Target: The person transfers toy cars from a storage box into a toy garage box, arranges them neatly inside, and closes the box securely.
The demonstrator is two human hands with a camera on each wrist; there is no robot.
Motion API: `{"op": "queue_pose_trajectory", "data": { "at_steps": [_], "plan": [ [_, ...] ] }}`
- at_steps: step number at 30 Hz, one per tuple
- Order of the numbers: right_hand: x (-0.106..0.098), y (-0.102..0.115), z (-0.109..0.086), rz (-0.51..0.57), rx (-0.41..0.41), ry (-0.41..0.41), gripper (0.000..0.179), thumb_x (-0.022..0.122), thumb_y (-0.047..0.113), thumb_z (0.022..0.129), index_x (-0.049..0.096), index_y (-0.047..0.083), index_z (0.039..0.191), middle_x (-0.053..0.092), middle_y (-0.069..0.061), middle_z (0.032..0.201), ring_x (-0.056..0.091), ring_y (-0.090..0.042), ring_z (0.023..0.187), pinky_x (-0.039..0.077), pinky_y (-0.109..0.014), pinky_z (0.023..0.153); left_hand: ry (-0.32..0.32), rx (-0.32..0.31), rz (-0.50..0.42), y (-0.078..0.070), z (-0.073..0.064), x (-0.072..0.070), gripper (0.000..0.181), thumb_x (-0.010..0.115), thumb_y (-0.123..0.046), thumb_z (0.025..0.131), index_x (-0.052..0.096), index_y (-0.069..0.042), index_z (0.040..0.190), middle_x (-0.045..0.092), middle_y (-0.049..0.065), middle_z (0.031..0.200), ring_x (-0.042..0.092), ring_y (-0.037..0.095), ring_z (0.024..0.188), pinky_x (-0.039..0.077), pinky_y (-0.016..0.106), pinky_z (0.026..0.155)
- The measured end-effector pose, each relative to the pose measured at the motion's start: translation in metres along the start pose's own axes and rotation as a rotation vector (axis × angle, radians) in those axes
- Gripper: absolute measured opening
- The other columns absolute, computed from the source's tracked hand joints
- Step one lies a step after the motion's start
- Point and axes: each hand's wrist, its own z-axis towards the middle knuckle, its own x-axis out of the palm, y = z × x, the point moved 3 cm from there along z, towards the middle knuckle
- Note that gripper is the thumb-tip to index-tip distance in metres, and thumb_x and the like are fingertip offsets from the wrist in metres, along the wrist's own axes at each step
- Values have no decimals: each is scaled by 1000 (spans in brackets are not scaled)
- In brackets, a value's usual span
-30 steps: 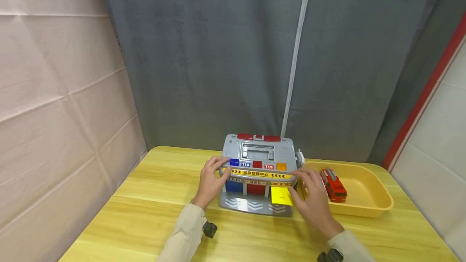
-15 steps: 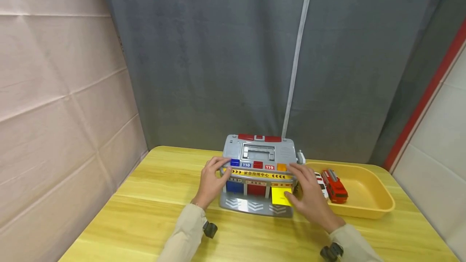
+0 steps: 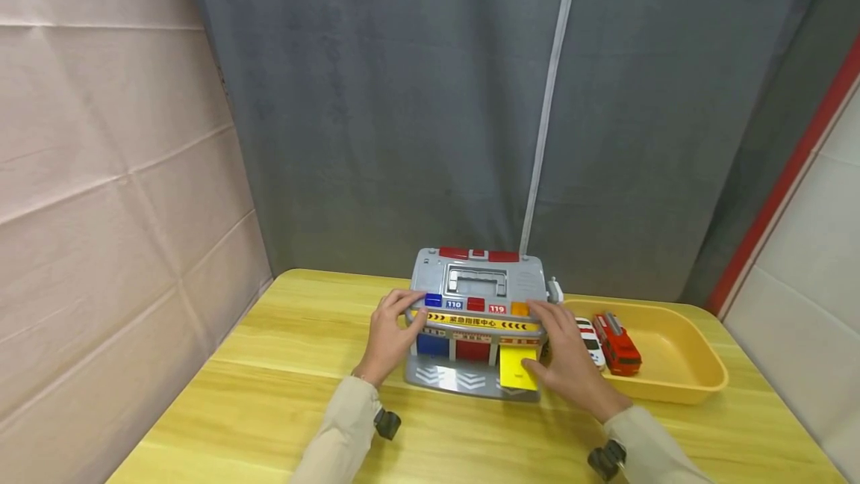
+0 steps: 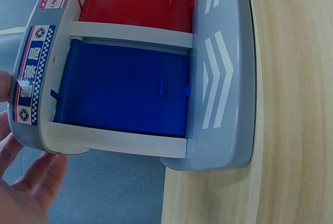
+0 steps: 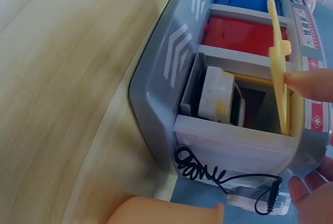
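Observation:
A grey toy emergency station [image 3: 480, 271] stands on the table, its blue door [image 4: 125, 86] and red door [image 4: 138, 2] shut. Its yellow door [image 3: 517, 369] is swung up and out from the right bay. Inside that bay sits a white toy vehicle [image 5: 217, 94] with a yellow patch. My left hand [image 3: 390, 331] grips the station's front left roof corner, thumb in front and fingers on top. My right hand [image 3: 571, 361] has its fingers over the right roof edge, while its thumb [image 5: 309, 84] touches the outer face of the yellow door.
To the right stands a yellow tray [image 3: 678, 387] holding a red toy fire engine [image 3: 618, 349] and a white toy car [image 3: 590, 342]. A black coiled cord [image 5: 197, 168] hangs at the station's right side. A grey curtain [image 3: 376, 110] rises behind the table [image 3: 255, 394].
My right hand has shifted left, its fingers further onto the roof and its thumb further across the yellow door. That door hangs slightly lower. My left hand has kept its place.

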Motion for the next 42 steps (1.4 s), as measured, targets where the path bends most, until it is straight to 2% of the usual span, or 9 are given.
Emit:
{"op": "queue_pose_trajectory", "data": {
  "at_steps": [6, 10, 20, 25, 32, 42],
  "plan": [
    [9, -6, 4, -53, -15, -33, 103, 95, 5, 59, 42, 3, 148, 48, -21, 139, 40, -39, 128, 42, -61, 104, -1, 0, 5, 0, 0, 0, 31, 70, -22, 92, 72, -17, 123, 68, 2, 121, 58, 24, 119, 44, 49, 104],
    [17, -10, 5, -113, -31, -67, 107, 96, 7, 57, 41, 6, 149, 48, -21, 135, 40, -38, 123, 41, -56, 103, -1, -8, 3, 0, 0, 0, 31, 70, -23, 92, 72, -17, 123, 68, 2, 122, 58, 24, 119, 44, 48, 104],
    [25, -16, 7, -198, -61, -115, 111, 97, 7, 52, 41, 6, 148, 48, -22, 131, 41, -38, 117, 41, -53, 99, 2, -12, -6, 0, 0, 1, 31, 70, -23, 92, 72, -18, 122, 67, 2, 122, 58, 24, 119, 45, 47, 104],
    [28, -17, 7, -202, -82, -159, 112, 98, 5, 50, 41, 5, 147, 49, -22, 129, 41, -39, 117, 42, -52, 98, 4, -15, 1, 0, 0, 1, 31, 71, -24, 92, 73, -18, 122, 67, 2, 121, 58, 24, 119, 45, 47, 105],
    [32, -15, 7, -184, -112, -207, 109, 96, 2, 51, 42, 3, 146, 50, -22, 127, 41, -37, 117, 38, -49, 99, -30, 23, 34, 0, -3, -1, 29, 71, -19, 90, 73, -17, 120, 69, 2, 117, 59, 23, 113, 47, 46, 99],
    [32, -14, 9, -227, -151, -263, 105, 97, 1, 49, 46, 0, 141, 53, -22, 123, 45, -38, 111, 37, -48, 97, -15, 20, 26, -3, -1, -1, 30, 71, -20, 91, 73, -17, 120, 68, 2, 117, 58, 23, 115, 46, 47, 101]
  ]
}}
